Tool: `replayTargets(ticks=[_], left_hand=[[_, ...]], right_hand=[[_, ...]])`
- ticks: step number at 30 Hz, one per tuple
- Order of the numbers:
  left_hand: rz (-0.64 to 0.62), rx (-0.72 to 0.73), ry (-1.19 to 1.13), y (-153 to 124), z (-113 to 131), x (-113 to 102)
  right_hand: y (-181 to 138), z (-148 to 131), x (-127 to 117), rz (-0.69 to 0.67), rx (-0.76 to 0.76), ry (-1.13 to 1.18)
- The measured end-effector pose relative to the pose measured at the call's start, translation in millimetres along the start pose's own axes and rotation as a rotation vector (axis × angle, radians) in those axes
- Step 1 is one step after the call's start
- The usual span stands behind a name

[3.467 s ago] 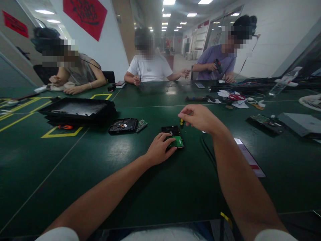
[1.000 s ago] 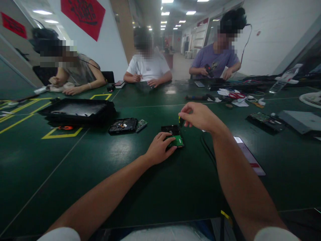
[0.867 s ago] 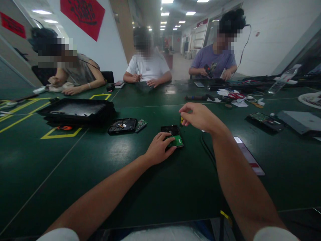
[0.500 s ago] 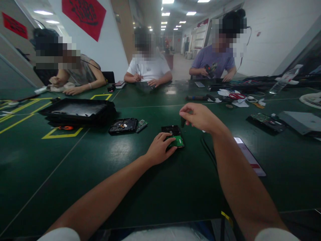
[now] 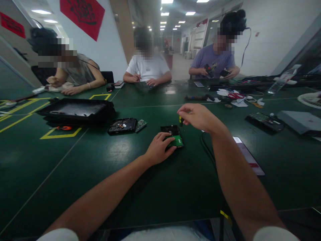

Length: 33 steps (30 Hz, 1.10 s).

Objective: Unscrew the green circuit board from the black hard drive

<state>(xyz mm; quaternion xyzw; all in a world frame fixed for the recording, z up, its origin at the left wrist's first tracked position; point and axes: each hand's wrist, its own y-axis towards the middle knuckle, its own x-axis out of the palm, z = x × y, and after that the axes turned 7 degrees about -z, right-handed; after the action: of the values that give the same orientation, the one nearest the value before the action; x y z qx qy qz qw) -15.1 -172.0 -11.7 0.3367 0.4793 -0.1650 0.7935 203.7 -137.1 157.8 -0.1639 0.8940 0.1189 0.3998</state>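
Observation:
Under my left hand (image 5: 159, 147) lies a hard drive (image 5: 170, 129), black at its far half, with a green circuit board (image 5: 178, 141) on the near half. The fingers reach over the board and the thumb is at the near edge, gripping the drive against the table. My right hand (image 5: 194, 116) is raised just past the drive's far right corner. Thumb and fingers pinch the yellow-and-black handle of a small screwdriver (image 5: 181, 120), pointing down beside the drive. The tip is too small to make out.
Left of the drive lie another opened drive (image 5: 122, 126) and a loose circuit board (image 5: 140, 125). Stacked black trays (image 5: 77, 110) stand further left. A phone (image 5: 248, 155) and a black cable (image 5: 208, 150) lie near my right forearm. Several people sit across the table.
The screwdriver handle has turned in my right fingers, so its yellow side now shows. My left hand stays on the drive. The person at right now holds up a dark object.

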Motion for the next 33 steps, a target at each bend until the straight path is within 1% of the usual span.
replayTargets(ticks=[4, 10, 12, 15, 20, 24, 28, 31, 33], left_hand=[[0.002, 0.004, -0.007, 0.4, 1.7, -1.4], [0.005, 0.001, -0.017, 0.0, 2.6, -3.0], [0.002, -0.003, -0.018, -0.2, 1.7, -2.5], [0.0, -0.002, -0.017, -0.4, 0.2, -1.5], [0.006, 0.003, -0.014, -0.4, -0.2, -1.2], [-0.003, -0.004, -0.016, -0.2, 0.3, -1.7], [-0.005, -0.006, -0.019, -0.2, 0.2, -1.2], [-0.011, -0.01, -0.017, -0.3, 0.4, -1.4], [-0.014, -0.008, -0.01, -0.4, 0.6, -1.7]], right_hand=[[-0.1, 0.7, -0.2, 0.003, -0.024, -0.046], [-2.7, -1.8, -0.5, 0.024, 0.101, -0.034], [-3.4, -3.4, -0.5, 0.013, 0.117, -0.007], [-3.8, -5.3, -0.5, -0.011, 0.09, 0.025], [-0.9, -1.7, 0.9, 0.022, 0.033, 0.019], [0.5, 1.9, 1.5, -0.002, -0.001, 0.008], [-1.0, 0.3, 0.8, 0.01, 0.038, -0.003], [-2.9, -2.3, 0.8, 0.019, 0.087, 0.044], [-3.9, -4.1, 1.3, 0.0, 0.083, 0.082]])
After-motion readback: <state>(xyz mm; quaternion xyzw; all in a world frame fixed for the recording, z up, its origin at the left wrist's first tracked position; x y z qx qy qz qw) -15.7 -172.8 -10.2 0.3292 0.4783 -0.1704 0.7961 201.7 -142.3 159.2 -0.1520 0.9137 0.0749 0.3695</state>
